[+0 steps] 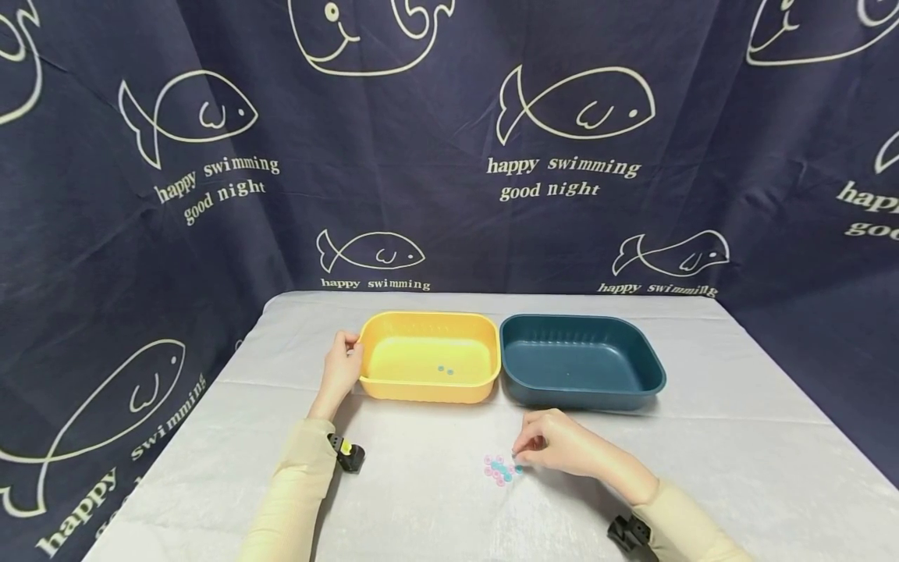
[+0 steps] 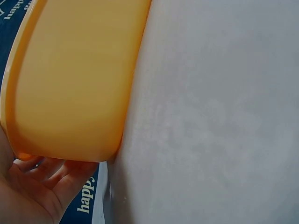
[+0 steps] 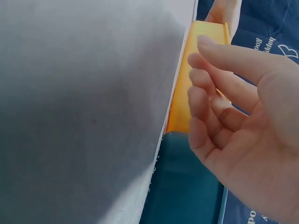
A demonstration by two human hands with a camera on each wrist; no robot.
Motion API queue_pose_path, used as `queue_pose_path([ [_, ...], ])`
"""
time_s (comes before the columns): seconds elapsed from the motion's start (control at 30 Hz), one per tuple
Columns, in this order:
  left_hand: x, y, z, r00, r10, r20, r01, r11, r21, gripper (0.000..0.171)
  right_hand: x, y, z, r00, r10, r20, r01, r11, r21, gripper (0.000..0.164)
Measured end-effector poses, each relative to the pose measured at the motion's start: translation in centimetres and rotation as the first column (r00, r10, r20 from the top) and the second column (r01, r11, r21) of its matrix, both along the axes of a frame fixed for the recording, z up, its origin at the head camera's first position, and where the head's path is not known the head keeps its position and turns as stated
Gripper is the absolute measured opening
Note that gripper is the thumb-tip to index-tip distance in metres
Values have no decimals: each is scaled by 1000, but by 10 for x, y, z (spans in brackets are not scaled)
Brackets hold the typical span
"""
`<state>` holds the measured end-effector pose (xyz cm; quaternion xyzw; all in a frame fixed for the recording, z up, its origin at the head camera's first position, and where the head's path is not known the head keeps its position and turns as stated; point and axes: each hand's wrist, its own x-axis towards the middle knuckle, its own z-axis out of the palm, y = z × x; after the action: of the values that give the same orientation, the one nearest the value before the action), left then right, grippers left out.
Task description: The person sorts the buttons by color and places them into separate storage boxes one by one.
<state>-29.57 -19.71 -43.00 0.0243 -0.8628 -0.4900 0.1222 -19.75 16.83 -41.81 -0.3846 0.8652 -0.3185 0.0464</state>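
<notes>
Lying in a loose cluster, small pink and blue pieces (image 1: 499, 470) occupy the pale cloth (image 1: 414, 484). At their two o'clock, the right hand (image 1: 559, 446) bends its fingers, thumb near the index tip; whether it pinches a piece cannot be told. At eleven o'clock stands the yellow tray (image 1: 428, 392), two blue discs (image 1: 441, 368) on its floor; the left hand (image 1: 342, 368) clamps its fingers on the nine o'clock end. At one o'clock, just beside, sits the teal tray (image 1: 583, 368).
</notes>
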Motion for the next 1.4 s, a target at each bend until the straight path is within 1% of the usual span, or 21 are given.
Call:
queue_pose_path([
  [0.17,0,0,1,1000,0,1,0,1000,2,24,0,0,0,1000,14,17,-14,999,29,4],
  [0.37,0,0,-1,1000,1,8,-1,1000,-8,25,1,-1,0,999,16,40,-18,998,67,5],
  [0.57,1,0,0,1000,10,12,-9,1000,-10,24,2,-3,-1,999,30,26,-32,996,79,6],
  [0.8,1,0,-1,1000,13,7,-13,1000,-20,23,1,-4,-3,999,40,9,-40,995,86,7],
  [0.97,0,1,-2,1000,18,-11,-19,1000,-20,22,1,-4,-3,1000,26,7,-27,996,88,9],
  [1.13,-1,1,-3,1000,20,-8,-21,1000,-18,21,1,-3,-4,1000,7,14,-8,996,86,10],
  [1.4,0,1,-1,1000,19,-6,-20,1000,-15,22,0,-1,-5,1000,11,-25,-9,994,108,12],
])
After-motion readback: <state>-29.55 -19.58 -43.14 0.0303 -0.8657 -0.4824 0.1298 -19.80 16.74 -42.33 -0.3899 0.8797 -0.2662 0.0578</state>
